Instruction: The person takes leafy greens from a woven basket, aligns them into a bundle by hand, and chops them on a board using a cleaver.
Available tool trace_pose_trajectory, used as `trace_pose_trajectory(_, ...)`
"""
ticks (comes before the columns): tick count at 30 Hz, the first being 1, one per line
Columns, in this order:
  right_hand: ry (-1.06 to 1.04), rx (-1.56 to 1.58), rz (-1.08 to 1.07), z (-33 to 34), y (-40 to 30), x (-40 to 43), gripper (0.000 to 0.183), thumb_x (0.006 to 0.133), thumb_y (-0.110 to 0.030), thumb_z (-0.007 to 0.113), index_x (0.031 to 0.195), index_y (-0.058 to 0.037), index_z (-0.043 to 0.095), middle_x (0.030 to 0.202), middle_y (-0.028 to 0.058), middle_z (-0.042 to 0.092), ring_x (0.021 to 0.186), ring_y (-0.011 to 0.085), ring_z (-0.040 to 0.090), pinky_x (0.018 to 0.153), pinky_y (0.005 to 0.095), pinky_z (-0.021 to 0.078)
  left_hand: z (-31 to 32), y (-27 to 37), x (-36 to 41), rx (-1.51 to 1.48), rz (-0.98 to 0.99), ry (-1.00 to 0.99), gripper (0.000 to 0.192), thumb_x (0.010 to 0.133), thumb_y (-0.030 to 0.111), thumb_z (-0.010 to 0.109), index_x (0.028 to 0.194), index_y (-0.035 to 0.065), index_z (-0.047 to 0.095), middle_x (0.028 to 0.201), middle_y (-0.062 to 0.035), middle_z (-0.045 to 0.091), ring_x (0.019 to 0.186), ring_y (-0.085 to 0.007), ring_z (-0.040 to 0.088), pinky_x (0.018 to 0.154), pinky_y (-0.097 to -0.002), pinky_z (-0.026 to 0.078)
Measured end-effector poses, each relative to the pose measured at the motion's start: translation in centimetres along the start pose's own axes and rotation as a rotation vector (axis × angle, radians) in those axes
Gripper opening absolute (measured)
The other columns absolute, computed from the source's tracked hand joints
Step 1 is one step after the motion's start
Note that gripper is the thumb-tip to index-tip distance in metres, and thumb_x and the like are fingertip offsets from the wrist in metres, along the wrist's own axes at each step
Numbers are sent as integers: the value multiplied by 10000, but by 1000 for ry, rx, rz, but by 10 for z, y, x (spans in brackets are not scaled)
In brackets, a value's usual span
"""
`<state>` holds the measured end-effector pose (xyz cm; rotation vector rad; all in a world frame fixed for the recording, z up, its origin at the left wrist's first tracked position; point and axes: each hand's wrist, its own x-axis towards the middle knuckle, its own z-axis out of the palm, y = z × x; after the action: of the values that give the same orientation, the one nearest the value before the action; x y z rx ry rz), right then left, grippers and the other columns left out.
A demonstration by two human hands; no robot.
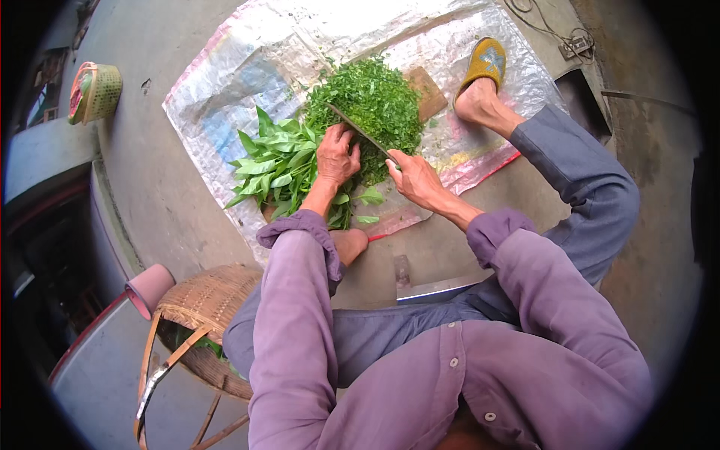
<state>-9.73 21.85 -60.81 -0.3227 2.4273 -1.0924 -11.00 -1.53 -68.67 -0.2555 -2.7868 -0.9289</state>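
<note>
My right hand (pixel 419 181) grips a knife (pixel 363 131), its long blade slanting up and to the left across the greens. The handle is mostly covered by my fingers. Curled fingers of my left hand (pixel 337 157) hold down a bunch of whole leafy greens (pixel 281 163), close beside the blade. Finely chopped greens (pixel 374 98) are heaped just beyond the knife. From under the heap's right side shows a wooden board (pixel 426 93). All this rests on a crinkled plastic sheet (pixel 225 90) spread over the floor.
A bamboo basket (pixel 214 292) with a handle and some greens inside stands at my left knee, touching a pink bucket (pixel 152 287). A smaller woven basket (pixel 104 93) sits far left. My slippered foot (pixel 486 64) is on the sheet. A power strip (pixel 576 48) with cable lies upper right.
</note>
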Motion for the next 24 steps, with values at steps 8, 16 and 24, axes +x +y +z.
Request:
trace_pose_trajectory(8,9,-78,-11,-13,-10,-32,290,1047,-193,669,1293,-39,679,792,295,694,728,513,683,657,581,517,5,-9,-5,6,27,-15,325,788,35,790,1107,43,731,1254,-135,680,1234,-359,637,998,-450,578)
trace_pose_trajectory(16,-46,-58,19,-9,-3,-32,285,1059,-194,648,1291,-30,676,829,303,696,778,522,687,681,591,516,7,-10,-4,-2,10,1,293,797,18,787,1083,38,729,1217,-143,685,1200,-370,641,1004,-453,564)
trace_pose_trajectory(24,-41,-43,22,9,1,8,183,1084,-245,610,1117,-67,584,803,274,686,758,553,657,645,623,492,5,-9,-2,-20,70,44,307,794,9,778,1091,49,713,1207,-125,695,1201,-360,642,1000,-445,570)
